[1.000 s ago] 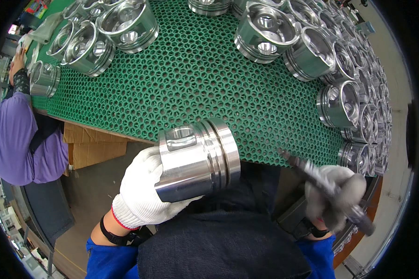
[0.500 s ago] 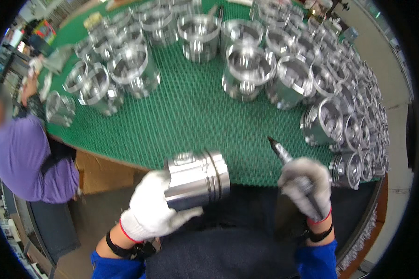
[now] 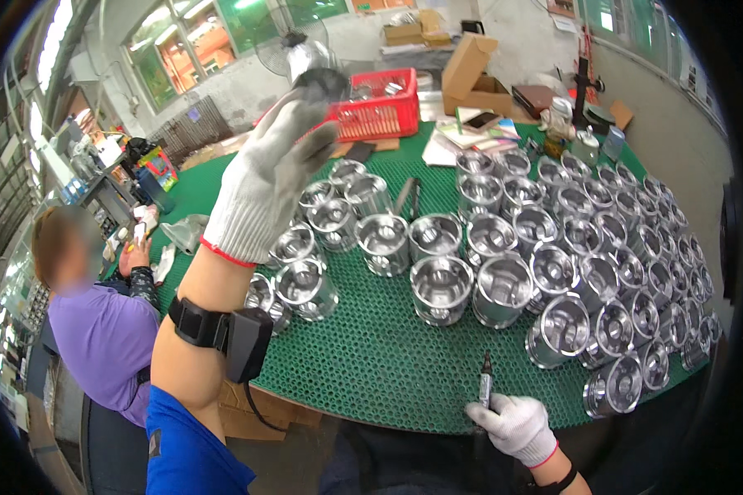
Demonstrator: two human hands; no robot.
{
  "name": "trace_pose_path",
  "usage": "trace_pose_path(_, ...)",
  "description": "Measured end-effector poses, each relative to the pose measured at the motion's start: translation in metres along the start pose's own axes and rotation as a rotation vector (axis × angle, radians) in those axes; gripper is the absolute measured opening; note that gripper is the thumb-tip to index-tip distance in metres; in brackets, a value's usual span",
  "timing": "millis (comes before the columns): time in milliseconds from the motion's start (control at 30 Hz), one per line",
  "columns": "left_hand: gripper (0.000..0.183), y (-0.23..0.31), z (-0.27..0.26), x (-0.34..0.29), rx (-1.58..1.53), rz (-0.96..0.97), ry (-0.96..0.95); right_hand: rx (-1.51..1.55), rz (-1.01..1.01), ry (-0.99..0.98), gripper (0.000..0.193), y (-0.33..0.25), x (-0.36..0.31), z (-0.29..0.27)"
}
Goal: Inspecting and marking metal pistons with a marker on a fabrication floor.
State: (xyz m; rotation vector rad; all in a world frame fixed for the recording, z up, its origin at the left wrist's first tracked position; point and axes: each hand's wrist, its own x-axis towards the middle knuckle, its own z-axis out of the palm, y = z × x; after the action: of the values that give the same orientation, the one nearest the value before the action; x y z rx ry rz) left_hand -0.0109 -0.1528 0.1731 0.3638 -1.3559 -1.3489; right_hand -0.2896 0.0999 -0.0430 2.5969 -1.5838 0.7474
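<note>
While more than 30 metal pistons point(image 3: 442, 290) are standing or tilting across the scene, 1 blurred metal cylinder point(image 3: 318, 74), silver and dark, is showing at the fingertips of the white-gloved left hand point(image 3: 264, 169), which is reaching far and left; its fingers are seemingly grasping the cylinder, though blur is hiding the exact contact. 1 marker point(image 3: 486, 386) is resting in the curled fingers of the white-gloved right hand point(image 3: 516, 425) near the front edge, its dark tip pointing far, beyond the thumb. Beneath the pistons, 1 green honeycomb mat point(image 3: 388, 351) is spreading out, the larger group filling its right side. Farther off, 1 red crate point(image 3: 380, 120), 1 opened cardboard box point(image 3: 487, 99) and 1 fan point(image 3: 293, 40) are standing. At left, 1 person in purple point(image 3: 103, 346) is sitting beside the mat.
</note>
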Motion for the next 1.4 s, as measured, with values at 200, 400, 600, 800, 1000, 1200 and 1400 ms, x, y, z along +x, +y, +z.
trace_pose_path(200, 0.055, -0.06, 0.054, -0.113, 0.685, -0.205, -1.102, -0.04, -0.025, -0.053, 0.026, 0.004, 0.009, 0.002)
trace_pose_path(400, 0.05, -0.087, 0.03, -0.186, 0.747, -0.454, -1.254, -0.027, 0.008, -0.167, 0.028, 0.005, 0.01, -0.003)
trace_pose_path(600, 0.047, -0.087, 0.021, -0.176, 0.741, -0.471, -1.204, -0.005, -0.022, -0.158, 0.03, 0.01, 0.006, -0.002)
trace_pose_path(800, 0.046, -0.094, 0.028, -0.13, 0.815, -0.451, -1.195, 0.064, -0.038, -0.157, 0.028, 0.019, 0.01, 0.0)
trace_pose_path(1000, 0.055, -0.108, 0.049, -0.087, 1.336, 0.14, -0.898, 0.073, -0.07, -0.168, 0.031, 0.021, 0.011, 0.0)
trace_pose_path(1200, 0.049, -0.133, 0.046, -0.094, 1.773, -0.166, -0.787, 0.032, -0.035, -0.159, 0.031, 0.013, 0.005, -0.001)
trace_pose_path(1400, 0.026, -0.112, -0.003, -0.186, 1.123, -0.448, -0.396, 0.02, 0.011, -0.088, 0.025, 0.008, 0.003, 0.008)
